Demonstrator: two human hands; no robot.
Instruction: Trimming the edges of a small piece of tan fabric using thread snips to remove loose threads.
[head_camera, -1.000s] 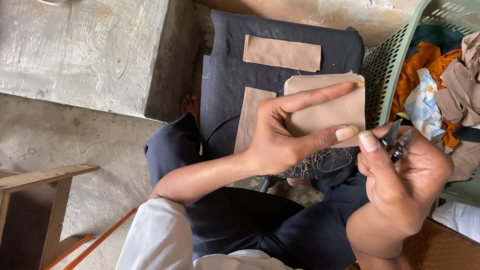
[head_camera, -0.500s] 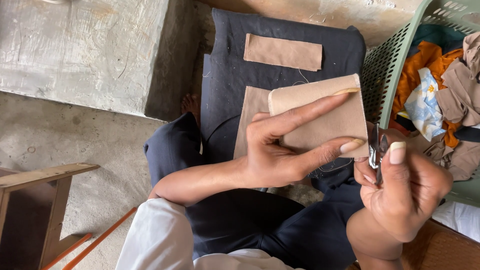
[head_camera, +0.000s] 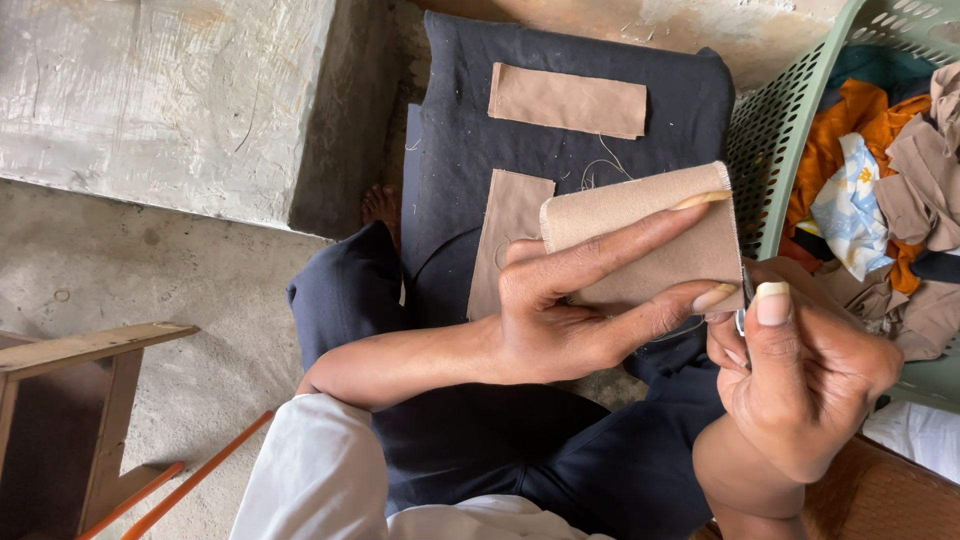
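Observation:
My left hand (head_camera: 580, 310) holds a folded tan fabric piece (head_camera: 640, 235) up over my lap, fingers stretched along its face. My right hand (head_camera: 800, 370) grips a small metal thread snip (head_camera: 745, 295), whose blades touch the fabric's right edge. Two more tan fabric strips lie on a dark navy cloth (head_camera: 570, 150): one rectangle (head_camera: 567, 101) at the far side, another (head_camera: 508, 235) partly hidden behind the held piece. Loose threads lie on the dark cloth.
A green plastic mesh basket (head_camera: 790, 130) with orange, tan and patterned cloth scraps stands at the right. A concrete block (head_camera: 170, 100) sits at the upper left. A wooden stool (head_camera: 70, 400) and an orange rod (head_camera: 190, 480) are at the lower left.
The tan fabric piece has been lifted and turned toward me in my left hand. My right hand has brought the snip up against its right edge.

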